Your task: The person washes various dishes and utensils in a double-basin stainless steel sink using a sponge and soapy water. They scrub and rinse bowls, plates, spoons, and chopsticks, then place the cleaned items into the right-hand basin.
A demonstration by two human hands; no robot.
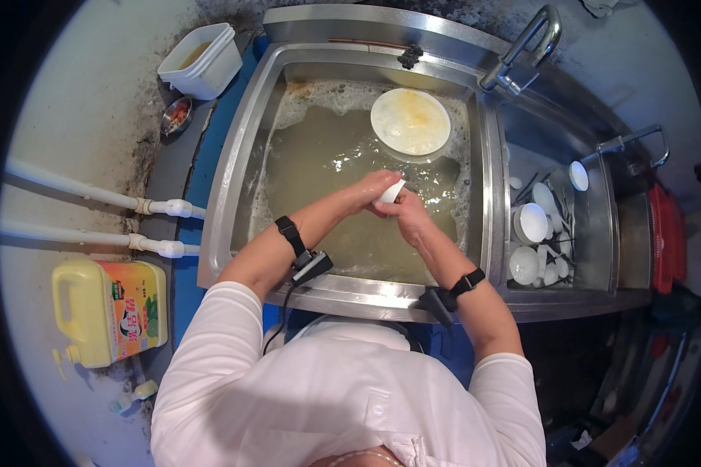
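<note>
Over the murky water of a stainless steel sink [228, 169], both hands are on a small white dish [391, 191]. My left hand [374, 190] holds it from the left, fingers curled round its far side. My right hand [408, 213] grips it from the right, thumb along its near edge; some of its fingers are hidden. Beyond the hands a large white plate [410, 122] with yellowish residue lies in the water near the back right corner. Foam rings the water along the walls.
In the right basin lie white bowls [531, 223], spoons [552, 269] and dark utensils. A chrome faucet [523, 52] rises behind the divider. A dark scrubber [410, 56] sits on the back rim. At left are a white tub [204, 64], a metal bowl [176, 115], pipes [169, 208] and a yellow detergent jug [82, 312].
</note>
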